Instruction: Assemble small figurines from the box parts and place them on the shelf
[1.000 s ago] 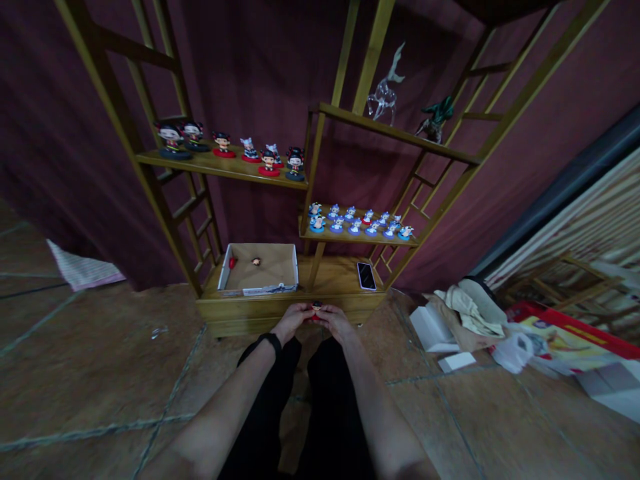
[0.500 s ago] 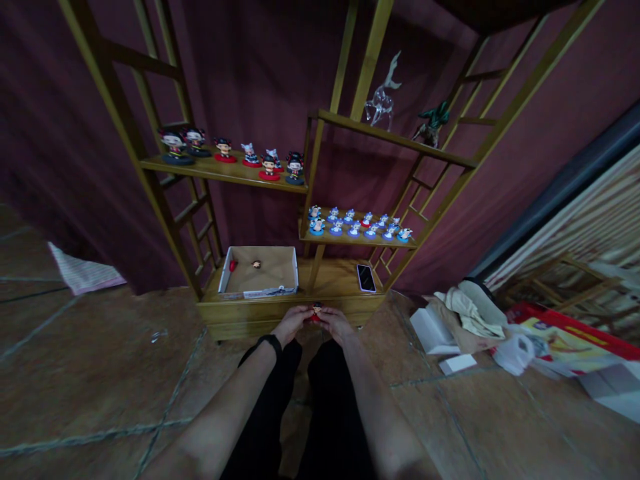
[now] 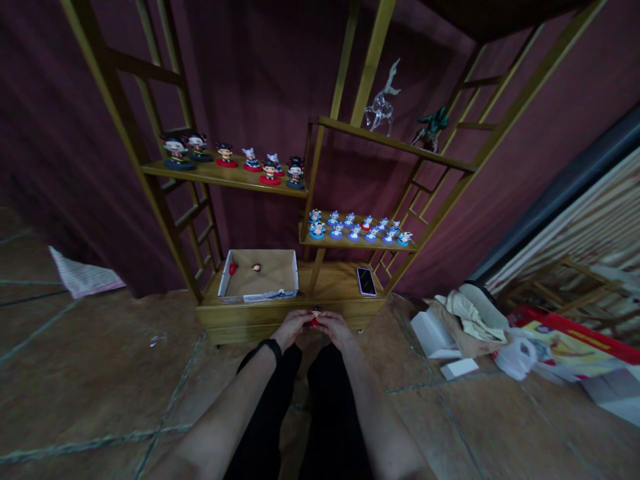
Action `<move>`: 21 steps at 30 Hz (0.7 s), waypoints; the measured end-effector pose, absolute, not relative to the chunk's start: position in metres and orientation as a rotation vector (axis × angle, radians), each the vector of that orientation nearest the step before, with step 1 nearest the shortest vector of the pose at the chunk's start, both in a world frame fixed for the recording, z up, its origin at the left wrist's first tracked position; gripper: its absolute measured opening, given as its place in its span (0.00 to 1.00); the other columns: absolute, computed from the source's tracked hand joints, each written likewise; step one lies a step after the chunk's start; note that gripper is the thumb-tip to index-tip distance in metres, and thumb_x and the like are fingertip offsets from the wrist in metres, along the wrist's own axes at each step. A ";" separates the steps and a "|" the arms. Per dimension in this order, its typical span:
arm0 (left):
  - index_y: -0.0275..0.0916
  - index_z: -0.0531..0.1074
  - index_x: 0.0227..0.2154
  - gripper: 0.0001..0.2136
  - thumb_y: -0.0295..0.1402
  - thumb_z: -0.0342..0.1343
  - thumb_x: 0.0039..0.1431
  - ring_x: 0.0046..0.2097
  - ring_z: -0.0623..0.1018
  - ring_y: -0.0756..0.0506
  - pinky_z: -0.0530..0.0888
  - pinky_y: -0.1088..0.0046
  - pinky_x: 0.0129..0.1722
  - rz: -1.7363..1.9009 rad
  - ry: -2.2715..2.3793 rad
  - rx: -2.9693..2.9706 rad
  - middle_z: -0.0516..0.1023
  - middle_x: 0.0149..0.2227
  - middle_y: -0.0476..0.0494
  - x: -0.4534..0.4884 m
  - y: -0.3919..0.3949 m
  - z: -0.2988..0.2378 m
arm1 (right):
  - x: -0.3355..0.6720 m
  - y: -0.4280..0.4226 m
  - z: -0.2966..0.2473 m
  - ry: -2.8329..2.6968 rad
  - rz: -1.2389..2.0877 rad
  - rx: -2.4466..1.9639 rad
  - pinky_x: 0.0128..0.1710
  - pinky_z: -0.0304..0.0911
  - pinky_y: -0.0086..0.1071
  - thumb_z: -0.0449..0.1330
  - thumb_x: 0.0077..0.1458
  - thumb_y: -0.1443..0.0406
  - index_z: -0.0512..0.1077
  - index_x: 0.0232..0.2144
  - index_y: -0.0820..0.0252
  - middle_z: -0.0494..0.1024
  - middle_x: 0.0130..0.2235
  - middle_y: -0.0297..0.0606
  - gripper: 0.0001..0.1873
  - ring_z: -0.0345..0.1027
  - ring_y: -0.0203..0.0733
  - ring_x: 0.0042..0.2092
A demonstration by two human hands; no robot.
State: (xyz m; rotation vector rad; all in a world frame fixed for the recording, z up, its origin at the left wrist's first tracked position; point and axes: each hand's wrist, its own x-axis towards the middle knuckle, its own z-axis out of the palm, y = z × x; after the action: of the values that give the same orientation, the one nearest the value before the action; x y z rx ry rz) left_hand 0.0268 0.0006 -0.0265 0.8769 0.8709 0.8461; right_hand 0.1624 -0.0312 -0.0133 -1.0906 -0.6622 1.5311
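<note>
Between my two hands is a small figurine (image 3: 316, 313) with dark hair and a red base, held in front of the cabinet's lower edge. My left hand (image 3: 294, 327) grips it from the left, a dark band on that wrist. From the right, the fingers of my right hand (image 3: 336, 327) close on the same figurine; they hide part of its base. Just beyond my hands, a shallow cardboard box (image 3: 297, 273) sits on the low shelf. Inside it lie a small figurine head or figure (image 3: 257, 267) and a red piece (image 3: 233, 269).
Similar figurines (image 3: 270, 171) stand on the upper left shelf, and several blue-and-white ones (image 3: 355, 232) on the middle right shelf. A phone (image 3: 366, 281) lies on the low shelf. Above are a clear deer ornament (image 3: 381, 110) and a green statuette (image 3: 433, 127). White boxes (image 3: 435, 333) sit on the floor.
Both hands keep hold of the figurine, which now shows slightly more upright between the fingers. The whole view has shifted a little downward in the picture.
</note>
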 end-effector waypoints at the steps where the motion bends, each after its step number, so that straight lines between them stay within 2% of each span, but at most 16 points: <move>1: 0.33 0.76 0.29 0.12 0.33 0.64 0.39 0.30 0.75 0.50 0.68 0.75 0.32 0.840 0.866 0.881 0.78 0.29 0.43 0.027 0.001 -0.027 | 0.162 -0.032 -0.013 -0.665 1.531 -1.092 0.39 0.66 0.35 0.71 0.25 0.65 0.71 0.18 0.62 0.76 0.26 0.33 0.14 0.70 0.37 0.31; 7: 0.32 0.76 0.29 0.15 0.35 0.66 0.36 0.31 0.75 0.48 0.68 0.75 0.32 0.836 0.827 0.918 0.78 0.29 0.41 0.028 0.000 -0.026 | 0.163 -0.033 -0.012 -0.710 1.529 -1.092 0.40 0.65 0.36 0.71 0.26 0.64 0.71 0.18 0.63 0.76 0.26 0.34 0.14 0.70 0.38 0.31; 21: 0.32 0.76 0.29 0.15 0.32 0.66 0.34 0.32 0.76 0.47 0.69 0.73 0.35 0.855 0.777 0.870 0.79 0.30 0.41 0.028 -0.002 -0.019 | 0.166 -0.033 -0.015 -0.701 1.535 -1.069 0.40 0.66 0.37 0.70 0.26 0.65 0.71 0.18 0.63 0.75 0.26 0.35 0.13 0.70 0.39 0.31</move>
State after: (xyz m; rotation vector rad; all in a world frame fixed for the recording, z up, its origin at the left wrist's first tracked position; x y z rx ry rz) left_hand 0.0281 -0.0025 -0.0191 0.8698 0.7772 0.8550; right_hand 0.1658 -0.0329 -0.0148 -1.0690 -0.7006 1.5349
